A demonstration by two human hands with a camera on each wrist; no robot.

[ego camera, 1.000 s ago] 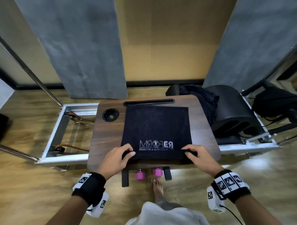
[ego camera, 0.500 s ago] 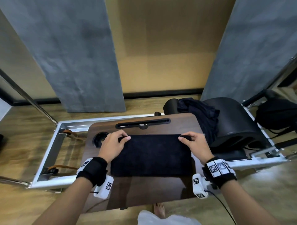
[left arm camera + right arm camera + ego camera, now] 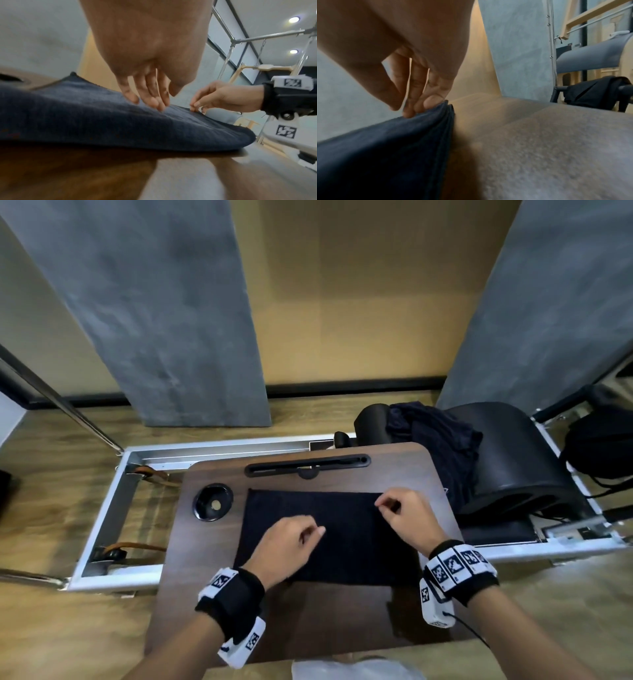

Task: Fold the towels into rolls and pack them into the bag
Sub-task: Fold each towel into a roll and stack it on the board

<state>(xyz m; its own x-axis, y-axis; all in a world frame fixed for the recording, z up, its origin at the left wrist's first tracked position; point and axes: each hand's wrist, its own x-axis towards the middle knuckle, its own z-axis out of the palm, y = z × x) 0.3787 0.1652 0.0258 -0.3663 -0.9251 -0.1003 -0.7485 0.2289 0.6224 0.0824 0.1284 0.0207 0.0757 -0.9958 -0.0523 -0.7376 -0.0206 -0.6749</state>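
A dark navy towel [image 3: 342, 542] lies folded in half on the wooden lap table [image 3: 202, 563]. My left hand [image 3: 291, 539] hovers over the towel's middle, fingers loosely curled, their tips brushing the cloth [image 3: 85, 115] and holding nothing. My right hand [image 3: 404, 515] is at the towel's far right corner. In the right wrist view its fingertips [image 3: 409, 112] rest on the stacked edges [image 3: 385, 148], with the thumb off the cloth. More dark towels [image 3: 442, 440] are heaped on a black barrel to the right. A black bag [image 3: 599, 446] sits at the far right.
The table has a round cup recess [image 3: 212, 501] at the left and a long slot [image 3: 308, 469] along the far edge. It stands over a metal frame [image 3: 102, 525] on the wooden floor. The black padded barrel [image 3: 513, 460] crowds the right side.
Both hands carried the near edge over to the far edge, folding the towel in half and hiding its logo. The left hand then let go and moved to the towel's middle.
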